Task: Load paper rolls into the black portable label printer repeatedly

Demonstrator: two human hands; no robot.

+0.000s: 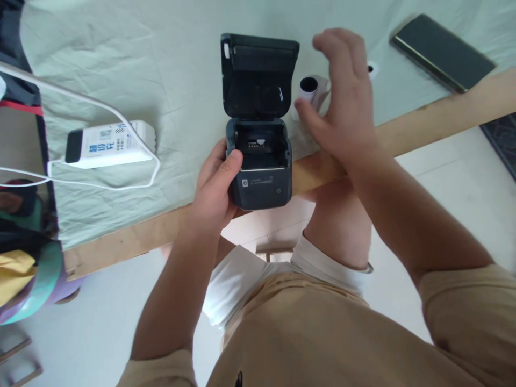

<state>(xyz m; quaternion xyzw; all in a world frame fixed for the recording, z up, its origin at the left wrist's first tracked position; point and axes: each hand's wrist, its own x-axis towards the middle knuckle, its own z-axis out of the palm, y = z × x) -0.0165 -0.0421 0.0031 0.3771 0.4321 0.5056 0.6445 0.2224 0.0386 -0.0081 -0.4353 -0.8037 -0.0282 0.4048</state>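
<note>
My left hand (215,183) grips the left side of a small dark grey label printer (264,191) at the table's front edge. The printer's lid (258,80) is swung up and back. Inside its bay (260,141) I see dark walls and a bit of white, with no roll in it. My right hand (342,91) is just right of the printer, its fingers apart and holding nothing. By its thumb stands a small white paper roll (307,92) with a dark core; whether the thumb touches it I cannot tell. A second white roll (373,71) is partly hidden behind my right hand.
A dark phone-like slab (443,52) lies at the right on the pale green cloth (169,70). At the left is a white charger or power bank (110,144) with a white cable (80,92) looping over it. The wooden table edge (124,236) runs along the front.
</note>
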